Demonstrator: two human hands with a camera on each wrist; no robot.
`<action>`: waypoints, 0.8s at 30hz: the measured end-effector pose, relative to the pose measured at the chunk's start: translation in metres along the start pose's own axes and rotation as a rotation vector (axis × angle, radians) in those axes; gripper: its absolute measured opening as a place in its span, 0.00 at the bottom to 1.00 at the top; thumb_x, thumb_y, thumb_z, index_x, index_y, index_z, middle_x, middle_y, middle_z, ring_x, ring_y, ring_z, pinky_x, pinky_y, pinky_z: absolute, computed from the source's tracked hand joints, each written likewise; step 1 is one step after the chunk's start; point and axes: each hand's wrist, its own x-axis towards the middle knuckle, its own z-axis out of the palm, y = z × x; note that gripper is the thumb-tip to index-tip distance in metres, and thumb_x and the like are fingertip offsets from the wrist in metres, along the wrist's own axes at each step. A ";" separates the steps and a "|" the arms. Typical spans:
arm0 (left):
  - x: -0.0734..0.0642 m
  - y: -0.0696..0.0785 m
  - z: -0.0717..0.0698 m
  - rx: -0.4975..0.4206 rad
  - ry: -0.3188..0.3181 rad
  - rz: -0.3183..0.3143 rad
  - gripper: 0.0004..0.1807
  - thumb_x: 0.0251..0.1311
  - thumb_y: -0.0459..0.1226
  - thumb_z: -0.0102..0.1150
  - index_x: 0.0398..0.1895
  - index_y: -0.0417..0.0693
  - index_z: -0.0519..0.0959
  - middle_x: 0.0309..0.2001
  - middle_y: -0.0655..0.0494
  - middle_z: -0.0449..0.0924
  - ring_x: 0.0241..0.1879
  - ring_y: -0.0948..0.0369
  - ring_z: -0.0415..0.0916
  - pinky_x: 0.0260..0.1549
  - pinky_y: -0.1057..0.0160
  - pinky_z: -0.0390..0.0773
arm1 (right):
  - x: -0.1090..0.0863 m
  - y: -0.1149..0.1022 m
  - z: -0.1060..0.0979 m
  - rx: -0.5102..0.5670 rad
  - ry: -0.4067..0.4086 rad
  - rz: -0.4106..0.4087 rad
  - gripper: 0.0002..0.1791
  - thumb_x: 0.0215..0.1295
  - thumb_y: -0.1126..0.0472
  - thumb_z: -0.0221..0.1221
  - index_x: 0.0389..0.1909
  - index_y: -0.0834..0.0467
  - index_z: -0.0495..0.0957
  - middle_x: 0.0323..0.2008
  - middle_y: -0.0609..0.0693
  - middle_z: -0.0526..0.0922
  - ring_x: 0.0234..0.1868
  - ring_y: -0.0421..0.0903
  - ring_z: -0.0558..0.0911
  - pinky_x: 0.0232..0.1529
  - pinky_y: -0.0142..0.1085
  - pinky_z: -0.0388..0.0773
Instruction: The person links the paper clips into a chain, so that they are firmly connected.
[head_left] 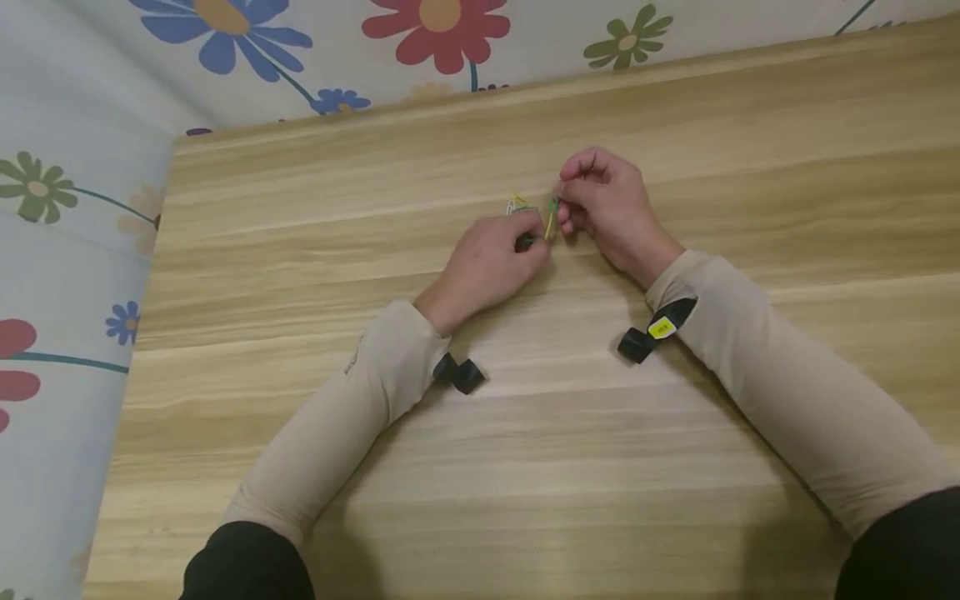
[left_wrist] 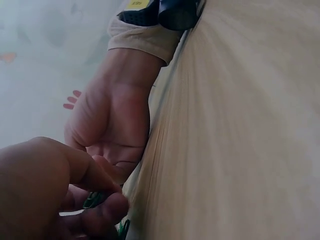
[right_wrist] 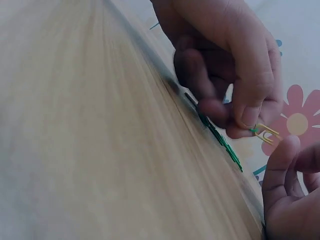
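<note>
One green clip (right_wrist: pixel 253 130), pinched in your left hand (head_left: pixel 491 258), meets a yellow clip (right_wrist: pixel 270 131) by your right hand (head_left: pixel 617 210), its grip unclear; linking seems underway: thread steadily.

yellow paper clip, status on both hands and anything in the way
Yellow paper clip projects from left hand's pinch. Right hand close to its free end, grip unclear. Loose clips just beyond left hand, apparently no obstacle.

Left grip (head_left: pixel 487 258) just beside right grip (head_left: pixel 613 210)
</note>
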 end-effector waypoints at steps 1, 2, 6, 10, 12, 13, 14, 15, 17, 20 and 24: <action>-0.001 0.000 0.000 -0.024 -0.019 -0.016 0.06 0.68 0.37 0.55 0.32 0.51 0.79 0.26 0.57 0.73 0.28 0.61 0.69 0.27 0.64 0.66 | -0.001 0.001 0.000 0.009 -0.011 -0.006 0.08 0.66 0.81 0.51 0.35 0.66 0.71 0.26 0.55 0.75 0.18 0.44 0.76 0.17 0.30 0.75; -0.003 0.001 0.001 -0.055 -0.039 -0.026 0.07 0.70 0.38 0.55 0.33 0.50 0.80 0.27 0.57 0.74 0.29 0.61 0.69 0.27 0.65 0.67 | -0.003 0.003 -0.001 0.023 -0.026 -0.009 0.08 0.66 0.81 0.51 0.35 0.66 0.71 0.26 0.55 0.75 0.18 0.44 0.75 0.16 0.30 0.74; -0.010 -0.001 0.002 -0.236 -0.132 -0.121 0.13 0.75 0.43 0.52 0.38 0.47 0.82 0.28 0.54 0.78 0.23 0.61 0.71 0.22 0.65 0.70 | -0.012 0.012 -0.002 0.041 -0.099 -0.020 0.08 0.67 0.79 0.52 0.36 0.64 0.73 0.26 0.54 0.77 0.18 0.43 0.74 0.15 0.29 0.71; -0.011 -0.003 -0.002 -0.374 -0.092 -0.204 0.16 0.76 0.44 0.49 0.40 0.44 0.83 0.29 0.51 0.81 0.19 0.60 0.68 0.19 0.64 0.68 | -0.016 0.014 0.000 0.060 -0.152 -0.048 0.09 0.67 0.79 0.52 0.36 0.64 0.74 0.24 0.53 0.76 0.17 0.42 0.70 0.13 0.27 0.65; -0.010 -0.003 -0.005 -0.413 -0.021 -0.219 0.15 0.77 0.44 0.49 0.42 0.44 0.83 0.32 0.51 0.81 0.22 0.60 0.67 0.20 0.65 0.67 | -0.017 0.011 0.003 0.058 -0.170 -0.075 0.09 0.67 0.80 0.52 0.35 0.63 0.75 0.24 0.52 0.76 0.16 0.41 0.69 0.13 0.27 0.63; -0.008 -0.002 -0.007 -0.437 0.023 -0.218 0.15 0.76 0.43 0.50 0.42 0.43 0.82 0.32 0.50 0.80 0.23 0.60 0.67 0.22 0.65 0.67 | -0.018 0.008 0.005 0.048 -0.177 -0.093 0.10 0.66 0.80 0.52 0.35 0.63 0.75 0.24 0.52 0.76 0.16 0.41 0.69 0.12 0.26 0.62; -0.007 -0.002 -0.008 -0.466 0.064 -0.216 0.14 0.76 0.42 0.50 0.42 0.43 0.82 0.33 0.49 0.80 0.25 0.61 0.68 0.22 0.65 0.67 | -0.019 0.006 0.008 0.033 -0.184 -0.113 0.10 0.66 0.80 0.52 0.35 0.63 0.76 0.24 0.52 0.76 0.16 0.41 0.69 0.12 0.26 0.61; -0.006 -0.001 -0.010 -0.503 0.098 -0.217 0.14 0.77 0.42 0.50 0.43 0.43 0.81 0.34 0.49 0.79 0.23 0.61 0.66 0.21 0.66 0.67 | -0.020 0.003 0.010 0.012 -0.188 -0.137 0.10 0.66 0.79 0.53 0.35 0.62 0.76 0.24 0.52 0.76 0.16 0.41 0.68 0.12 0.27 0.61; -0.003 0.000 -0.013 -0.632 0.137 -0.219 0.13 0.77 0.41 0.49 0.45 0.42 0.81 0.36 0.48 0.77 0.21 0.63 0.65 0.17 0.68 0.64 | -0.023 -0.001 0.015 -0.043 -0.193 -0.194 0.10 0.66 0.79 0.55 0.34 0.61 0.77 0.25 0.52 0.77 0.16 0.41 0.68 0.12 0.27 0.62; -0.001 -0.001 -0.016 -0.923 0.080 -0.215 0.15 0.78 0.40 0.45 0.46 0.40 0.80 0.36 0.47 0.77 0.14 0.65 0.61 0.10 0.72 0.57 | -0.026 -0.007 0.021 -0.126 -0.186 -0.275 0.10 0.65 0.78 0.57 0.34 0.60 0.78 0.27 0.51 0.78 0.16 0.41 0.69 0.13 0.28 0.64; 0.000 -0.005 -0.021 -1.222 -0.081 -0.183 0.19 0.80 0.41 0.40 0.41 0.36 0.76 0.30 0.45 0.78 0.09 0.67 0.58 0.05 0.73 0.51 | -0.027 -0.012 0.027 -0.189 -0.166 -0.343 0.10 0.64 0.78 0.58 0.35 0.60 0.78 0.31 0.52 0.80 0.16 0.42 0.70 0.13 0.30 0.65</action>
